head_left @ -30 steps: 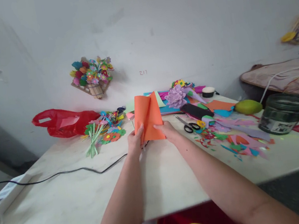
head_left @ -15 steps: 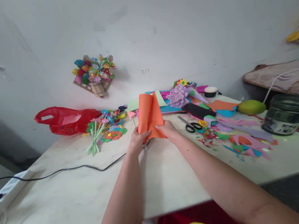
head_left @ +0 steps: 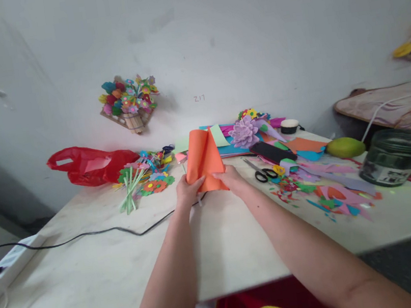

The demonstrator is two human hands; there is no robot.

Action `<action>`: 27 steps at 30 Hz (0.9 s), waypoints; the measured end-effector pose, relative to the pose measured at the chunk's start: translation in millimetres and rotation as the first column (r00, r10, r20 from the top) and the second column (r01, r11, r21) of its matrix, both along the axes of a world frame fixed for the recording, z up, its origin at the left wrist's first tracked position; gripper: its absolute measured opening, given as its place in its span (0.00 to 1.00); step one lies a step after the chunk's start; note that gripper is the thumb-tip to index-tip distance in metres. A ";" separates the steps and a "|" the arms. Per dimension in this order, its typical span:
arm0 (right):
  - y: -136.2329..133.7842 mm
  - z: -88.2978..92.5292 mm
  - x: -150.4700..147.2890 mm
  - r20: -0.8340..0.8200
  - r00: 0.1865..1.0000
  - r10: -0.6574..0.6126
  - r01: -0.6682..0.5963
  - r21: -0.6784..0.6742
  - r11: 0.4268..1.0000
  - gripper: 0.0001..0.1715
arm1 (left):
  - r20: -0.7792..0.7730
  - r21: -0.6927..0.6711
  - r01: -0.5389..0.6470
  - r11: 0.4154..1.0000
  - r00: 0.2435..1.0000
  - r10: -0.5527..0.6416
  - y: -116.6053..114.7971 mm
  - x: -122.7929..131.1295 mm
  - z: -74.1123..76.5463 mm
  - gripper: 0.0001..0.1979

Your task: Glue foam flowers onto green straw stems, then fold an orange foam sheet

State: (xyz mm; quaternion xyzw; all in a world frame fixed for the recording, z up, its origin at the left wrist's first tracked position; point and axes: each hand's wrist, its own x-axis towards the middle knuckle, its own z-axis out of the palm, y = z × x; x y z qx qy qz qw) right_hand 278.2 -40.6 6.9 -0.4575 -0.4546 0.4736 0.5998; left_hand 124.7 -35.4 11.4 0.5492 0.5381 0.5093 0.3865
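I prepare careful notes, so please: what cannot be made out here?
In the head view:
Left hand, right hand: most fingers, behind the orange sheet.
Black cable: part, behind this sheet.
Jar label: writing, blurred.
Yellow wall decoration: remainder, cut off by the right edge.

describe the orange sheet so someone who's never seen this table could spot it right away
Find the white table, then the left hand and right hand near its middle. Between them is the orange sheet, curled along its length. Unlike the pale green sheet behind it and the orange piece lying rightward, it is held in both hands.
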 end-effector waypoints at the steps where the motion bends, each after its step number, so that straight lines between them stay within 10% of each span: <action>1: -0.2 0.3 0.3 -0.013 1.000 0.005 -0.005 0.000 1.000 0.18 | -0.034 0.008 -0.009 1.000 0.999 0.009 0.1 -0.6 -0.1 0.22; 16: -2.8 3.5 5.6 -0.037 0.998 0.046 -0.047 -0.042 0.998 0.18 | -0.306 0.152 -0.096 0.984 0.942 0.139 2.6 -8.0 1.5 0.25; 27: -3.7 12.6 17.2 -0.114 0.993 0.022 -0.030 -0.066 0.997 0.15 | -0.112 0.046 -0.126 0.991 0.985 0.130 9.3 -17.7 0.8 0.23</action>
